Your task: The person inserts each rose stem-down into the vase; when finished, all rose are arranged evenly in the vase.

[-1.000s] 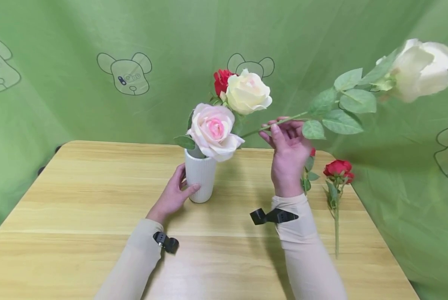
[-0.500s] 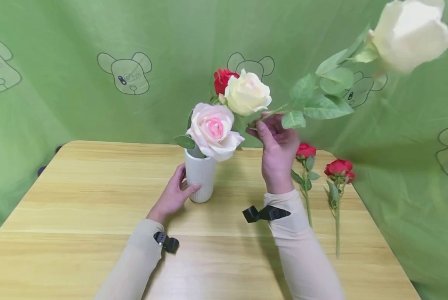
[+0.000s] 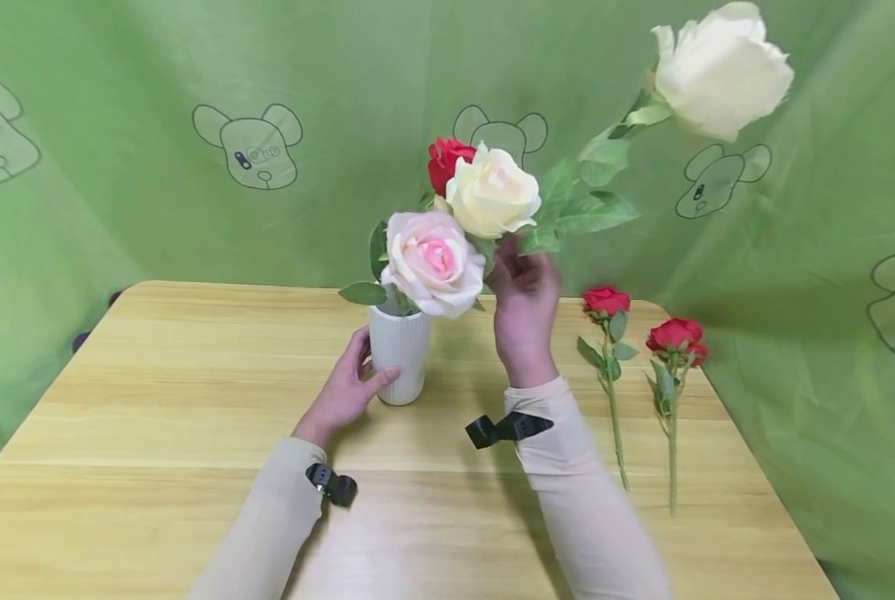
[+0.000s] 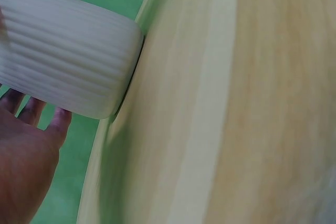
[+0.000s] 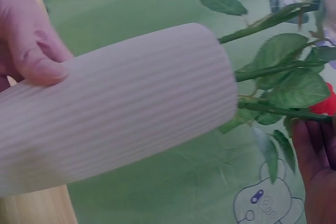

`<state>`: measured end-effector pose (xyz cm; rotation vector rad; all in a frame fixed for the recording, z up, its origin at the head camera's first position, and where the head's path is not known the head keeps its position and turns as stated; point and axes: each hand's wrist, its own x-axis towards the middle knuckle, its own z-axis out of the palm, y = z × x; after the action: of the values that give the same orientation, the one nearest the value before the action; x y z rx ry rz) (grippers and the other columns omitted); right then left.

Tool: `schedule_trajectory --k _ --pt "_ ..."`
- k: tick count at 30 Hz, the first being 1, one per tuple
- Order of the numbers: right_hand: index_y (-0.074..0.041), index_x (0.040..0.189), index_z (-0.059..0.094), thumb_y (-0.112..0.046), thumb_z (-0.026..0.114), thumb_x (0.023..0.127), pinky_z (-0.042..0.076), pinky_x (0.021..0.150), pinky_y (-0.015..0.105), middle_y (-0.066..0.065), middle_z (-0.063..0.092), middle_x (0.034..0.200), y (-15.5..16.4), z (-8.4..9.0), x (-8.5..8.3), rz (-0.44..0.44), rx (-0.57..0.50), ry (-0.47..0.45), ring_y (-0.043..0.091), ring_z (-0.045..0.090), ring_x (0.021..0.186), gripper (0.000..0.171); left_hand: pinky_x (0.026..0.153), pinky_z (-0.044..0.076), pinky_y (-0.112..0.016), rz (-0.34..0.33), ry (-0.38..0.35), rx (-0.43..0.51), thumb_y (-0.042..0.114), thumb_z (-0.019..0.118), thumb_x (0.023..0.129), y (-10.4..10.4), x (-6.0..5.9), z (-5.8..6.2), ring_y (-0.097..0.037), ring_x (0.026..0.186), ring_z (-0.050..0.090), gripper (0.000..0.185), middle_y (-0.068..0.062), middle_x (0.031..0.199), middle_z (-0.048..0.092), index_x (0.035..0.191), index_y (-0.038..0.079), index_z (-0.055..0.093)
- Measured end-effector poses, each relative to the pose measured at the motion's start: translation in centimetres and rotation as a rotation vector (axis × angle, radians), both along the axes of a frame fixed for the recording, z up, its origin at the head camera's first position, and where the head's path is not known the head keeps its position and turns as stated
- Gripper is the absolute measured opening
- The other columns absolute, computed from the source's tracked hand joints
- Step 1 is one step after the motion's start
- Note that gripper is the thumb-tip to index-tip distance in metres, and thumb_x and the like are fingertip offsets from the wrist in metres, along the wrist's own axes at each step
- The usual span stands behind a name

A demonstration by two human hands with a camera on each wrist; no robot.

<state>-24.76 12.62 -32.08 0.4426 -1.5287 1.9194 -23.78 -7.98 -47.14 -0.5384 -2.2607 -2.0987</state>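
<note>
A white ribbed vase (image 3: 398, 354) (image 4: 63, 72) (image 5: 115, 114) stands on the wooden table (image 3: 155, 400). It holds a pink rose (image 3: 432, 260), a cream rose (image 3: 490, 190) and a red rose (image 3: 443, 160). My left hand (image 3: 346, 387) grips the vase's lower side, thumb across its front. My right hand (image 3: 522, 292) is raised just right of the vase and pinches the stem of a long white rose (image 3: 721, 71), whose bloom tilts up to the right. The stem's lower end is hidden behind the cream rose and my fingers.
Two short red roses (image 3: 607, 302) (image 3: 676, 335) lie on the table at the right, stems pointing toward me. A green cloth with bear drawings (image 3: 248, 150) hangs behind and around the table. The table's right edge (image 3: 762, 467) is close to the roses.
My right hand has moved left toward the vase with the white rose, and the stem has swung from nearly level to steeply upward. The left hand and vase stayed put.
</note>
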Motion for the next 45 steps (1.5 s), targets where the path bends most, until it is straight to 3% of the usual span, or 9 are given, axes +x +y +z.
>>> schedule_trajectory --k 6,8,15,22,30,34,37,41,45 --pt "0.013 0.098 0.059 0.024 0.045 0.081 0.049 0.064 0.022 0.001 0.057 0.082 -0.2 -0.6 -0.2 -0.081 0.159 -0.034 0.011 0.052 0.072 0.024 0.114 0.030 -0.044 0.004 0.003 -0.003 0.011 0.069 0.092 0.1 0.0 0.0 -0.032 0.139 0.032 0.071 -0.021 0.152 0.034 0.150 0.005 0.028" --pt "0.014 0.105 0.059 0.025 0.044 0.079 0.047 0.060 0.023 0.003 0.057 0.082 -0.2 -0.6 -0.3 -0.056 0.188 -0.018 0.013 0.050 0.070 0.032 0.114 0.031 -0.045 0.006 0.002 -0.005 0.011 0.069 0.092 0.1 0.1 0.0 -0.033 0.139 0.032 0.072 -0.021 0.152 0.033 0.150 0.005 0.028" --pt "0.016 0.119 0.055 0.024 0.046 0.081 0.057 0.079 0.031 0.013 0.064 0.106 -0.4 -0.8 -0.5 0.109 0.155 0.030 0.019 0.062 0.091 0.039 0.114 0.031 -0.045 0.007 0.012 0.001 0.010 0.069 0.092 0.2 0.1 -0.1 -0.032 0.139 0.032 0.072 -0.020 0.153 0.032 0.151 0.006 0.028" --pt "0.017 0.110 0.058 0.022 0.049 0.080 0.050 0.053 0.022 0.008 0.063 0.082 -0.6 -1.3 -0.2 0.091 0.232 -0.017 0.010 0.056 0.064 0.032 0.113 0.032 -0.042 0.024 -0.001 -0.011 0.010 0.069 0.092 0.3 0.3 0.0 -0.029 0.138 0.034 0.071 -0.018 0.151 0.035 0.150 0.007 0.029" --pt "0.012 0.117 0.062 0.012 0.056 0.086 0.050 0.057 0.025 0.021 0.066 0.094 0.0 -1.1 0.2 0.083 0.399 -0.103 0.012 0.055 0.066 0.032 0.113 0.032 -0.046 0.015 0.024 -0.006 0.009 0.069 0.092 0.4 0.3 0.0 -0.034 0.138 0.033 0.072 -0.021 0.151 0.034 0.150 0.004 0.028" --pt "0.011 0.125 0.057 0.020 0.048 0.079 0.053 0.076 0.025 0.022 0.065 0.111 0.2 -0.7 0.4 0.000 0.407 -0.097 0.016 0.061 0.086 0.047 0.113 0.032 -0.043 0.021 0.012 -0.008 0.010 0.069 0.092 0.4 0.4 0.0 -0.031 0.139 0.033 0.072 -0.019 0.152 0.034 0.151 0.006 0.028" --pt "0.012 0.128 0.053 0.027 0.041 0.072 0.044 0.103 0.031 0.023 0.060 0.124 -0.1 -0.6 0.2 -0.002 0.316 -0.062 0.023 0.056 0.116 0.059 0.113 0.032 -0.042 0.031 0.002 -0.012 0.011 0.069 0.092 0.4 0.4 0.0 -0.029 0.139 0.033 0.071 -0.017 0.152 0.034 0.150 0.007 0.029" --pt "0.015 0.125 0.054 0.029 0.043 0.072 0.045 0.105 0.036 0.024 0.061 0.122 -0.4 -0.7 -0.1 0.012 0.189 -0.003 0.028 0.056 0.118 0.056 0.114 0.032 -0.043 0.024 0.005 -0.010 0.011 0.069 0.092 0.5 0.4 0.0 -0.030 0.139 0.033 0.071 -0.018 0.152 0.034 0.150 0.006 0.028" --pt "0.015 0.121 0.056 0.025 0.053 0.077 0.047 0.102 0.038 0.024 0.063 0.118 -0.6 -0.9 -0.3 0.057 0.213 0.040 0.027 0.059 0.114 0.045 0.114 0.031 -0.044 0.021 0.010 -0.001 0.011 0.069 0.092 0.5 0.4 0.0 -0.031 0.139 0.033 0.072 -0.019 0.152 0.034 0.150 0.005 0.028"
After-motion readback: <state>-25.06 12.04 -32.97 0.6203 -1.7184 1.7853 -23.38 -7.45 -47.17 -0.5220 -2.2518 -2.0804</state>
